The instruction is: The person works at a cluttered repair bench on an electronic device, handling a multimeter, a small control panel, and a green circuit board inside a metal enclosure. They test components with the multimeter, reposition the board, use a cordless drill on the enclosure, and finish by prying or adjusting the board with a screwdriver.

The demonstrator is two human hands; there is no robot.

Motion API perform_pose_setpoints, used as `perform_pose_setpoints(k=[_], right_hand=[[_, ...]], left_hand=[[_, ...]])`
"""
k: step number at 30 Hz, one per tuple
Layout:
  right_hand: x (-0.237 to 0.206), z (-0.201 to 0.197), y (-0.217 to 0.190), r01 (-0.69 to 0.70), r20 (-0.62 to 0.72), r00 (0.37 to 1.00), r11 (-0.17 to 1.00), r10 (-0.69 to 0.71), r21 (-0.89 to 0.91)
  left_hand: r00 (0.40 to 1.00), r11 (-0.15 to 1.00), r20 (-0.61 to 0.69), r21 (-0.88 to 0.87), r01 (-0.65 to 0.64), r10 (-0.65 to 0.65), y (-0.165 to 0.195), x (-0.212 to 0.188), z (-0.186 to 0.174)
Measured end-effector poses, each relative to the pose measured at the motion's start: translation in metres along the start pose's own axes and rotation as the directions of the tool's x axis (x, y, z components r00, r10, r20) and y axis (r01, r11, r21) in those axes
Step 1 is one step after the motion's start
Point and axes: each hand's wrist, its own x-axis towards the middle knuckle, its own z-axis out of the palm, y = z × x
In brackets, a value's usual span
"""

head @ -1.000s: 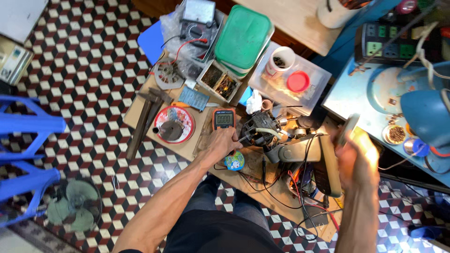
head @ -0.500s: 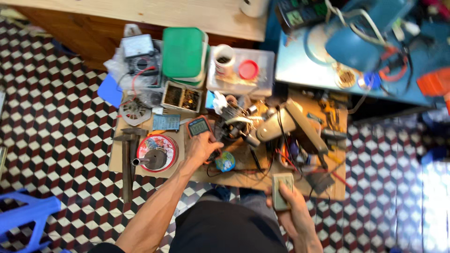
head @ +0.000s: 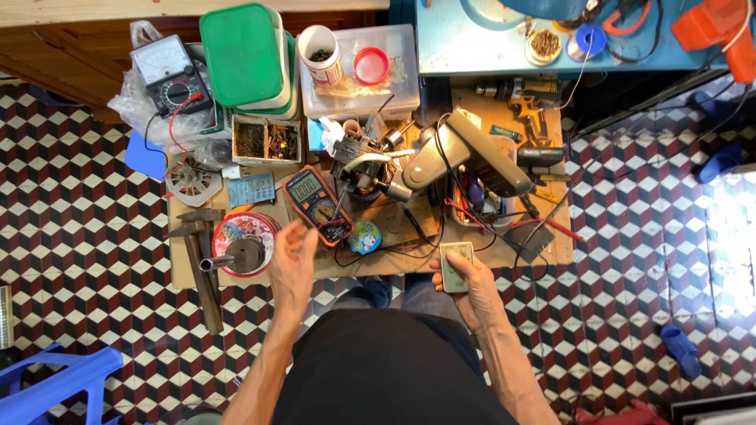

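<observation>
A small beige remote-like device is gripped in the right hand, while the left hand is held open, empty, beside the orange multimeter, its probes unused

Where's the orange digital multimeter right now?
In the head view, the orange digital multimeter lies on the low wooden board, left of centre, just above the open left hand and right of the round red tin.

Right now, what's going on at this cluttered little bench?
A person sits at a low wooden board crowded with tools and parts. The right hand grips a small pale rectangular device at the board's near edge. The left hand hovers open beside an orange digital multimeter, not touching it. A round tin lies just left.
</observation>
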Motion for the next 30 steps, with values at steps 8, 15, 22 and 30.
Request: perform_pose_setpoints(k=[8,15,22,30], right_hand=[[0.011,-0.013,0.021,-0.089,-0.147,0.985,0.996,0.088,0.001],[0.003,-0.009,0.021,-0.125,-0.135,0.984,0.987,0.112,-0.096],[0.012,0.013,0.019,-0.023,-0.053,0.998,0.992,0.016,-0.128],[0.004,-0.007,0.017,0.067,-0.261,0.965,0.992,-0.037,0.11]], left_hand=[[0.911,0.986,0.401,0.087,-0.14,0.094,0.028,-0.04,0.026],[0.734,0.947,0.665,0.126,-0.294,0.139,0.029,-0.042,0.038],[0.827,0.972,0.559,0.156,-0.178,0.062,0.019,-0.025,0.028],[0.854,0.993,0.52,0.112,-0.046,-0.019,0.019,-0.03,0.035]])
